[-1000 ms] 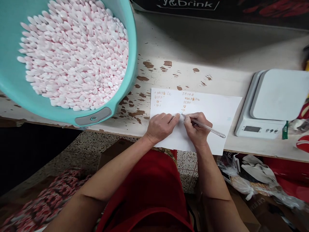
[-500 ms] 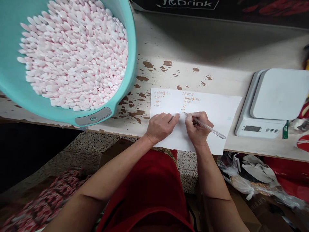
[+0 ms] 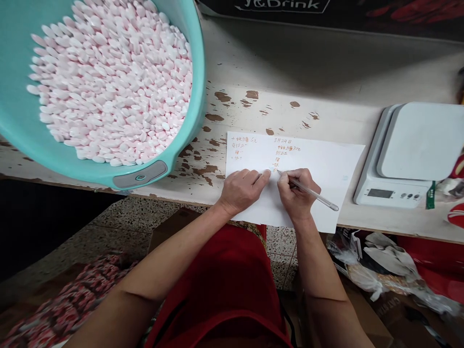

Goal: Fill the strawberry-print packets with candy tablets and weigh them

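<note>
A white sheet of paper (image 3: pixel 250 203) with orange handwriting in two columns lies at the table's front edge. My right hand (image 3: pixel 299 193) holds a clear pen (image 3: pixel 317 195) in a writing grip, its tip on the paper at the foot of the right column. My left hand (image 3: pixel 242 191) rests on the sheet's left part, fingers curled in and thumb pointing at the pen tip; its fingertips are tucked out of sight. Left of the paper stands a turquoise basin (image 3: pixel 197 96) heaped with small pale pink and white oval pieces (image 3: pixel 119 87).
A white digital scale (image 3: pixel 420 142) stands right of the paper, with a small green packet (image 3: pixel 430 195) beside it. A black printed box (image 3: pixel 344 17) runs along the back. The table (image 3: pixel 246 63) has worn brown patches. Bags and cartons (image 3: pixel 384 270) lie below on the right.
The pen tip has shifted very slightly on the paper, and the right hand with it. My left hand, the sheet, the basin and the scale stay in place.
</note>
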Tool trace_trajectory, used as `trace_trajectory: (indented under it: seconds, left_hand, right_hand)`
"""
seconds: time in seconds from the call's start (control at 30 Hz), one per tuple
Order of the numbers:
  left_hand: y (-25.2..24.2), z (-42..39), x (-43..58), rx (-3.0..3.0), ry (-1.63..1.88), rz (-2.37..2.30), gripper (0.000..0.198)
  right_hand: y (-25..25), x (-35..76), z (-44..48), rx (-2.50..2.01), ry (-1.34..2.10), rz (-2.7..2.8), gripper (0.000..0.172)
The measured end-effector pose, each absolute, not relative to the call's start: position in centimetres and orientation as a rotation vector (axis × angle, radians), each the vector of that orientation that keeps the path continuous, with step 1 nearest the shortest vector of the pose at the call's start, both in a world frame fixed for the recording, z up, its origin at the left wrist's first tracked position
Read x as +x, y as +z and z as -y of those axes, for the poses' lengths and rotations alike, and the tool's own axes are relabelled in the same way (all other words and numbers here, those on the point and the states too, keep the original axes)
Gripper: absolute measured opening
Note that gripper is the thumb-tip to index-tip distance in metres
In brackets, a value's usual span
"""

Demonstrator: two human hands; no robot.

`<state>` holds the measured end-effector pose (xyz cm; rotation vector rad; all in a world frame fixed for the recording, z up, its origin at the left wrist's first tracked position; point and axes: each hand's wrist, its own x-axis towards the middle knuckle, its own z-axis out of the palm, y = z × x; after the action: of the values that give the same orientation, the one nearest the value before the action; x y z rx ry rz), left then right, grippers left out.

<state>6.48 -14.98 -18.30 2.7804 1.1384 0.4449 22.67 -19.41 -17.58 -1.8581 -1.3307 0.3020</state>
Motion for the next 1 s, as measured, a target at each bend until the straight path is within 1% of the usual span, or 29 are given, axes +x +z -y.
trace_trajectory:
  seconds: [0.2,0.47,0.8,1.0]
  left_hand:
    - [-18.46,15.0,6.5,2.724,0.481,-1.141,0.023]
    - [-18.14,14.84,6.67,2.598,0.439,-1.148,0.023]
    - [-18.2,14.9,6.59,2.59,0.448,-1.139,0.024]
    - [-17.97,14.72,6.71,2.493,0.366,-1.147,0.026]
  right_hand:
    - [-17.54,22.78,19.49,-1.855,0.361,1.345,0.011]
    - [-17.49,22.82,19.52,-1.819,0.363,1.351,0.011]
    - [-17.41,22.91,19.52,-1.788,0.371,1.375,0.013]
    - [-17.16,22.86,19.35,-1.802,0.452,1.287,0.012]
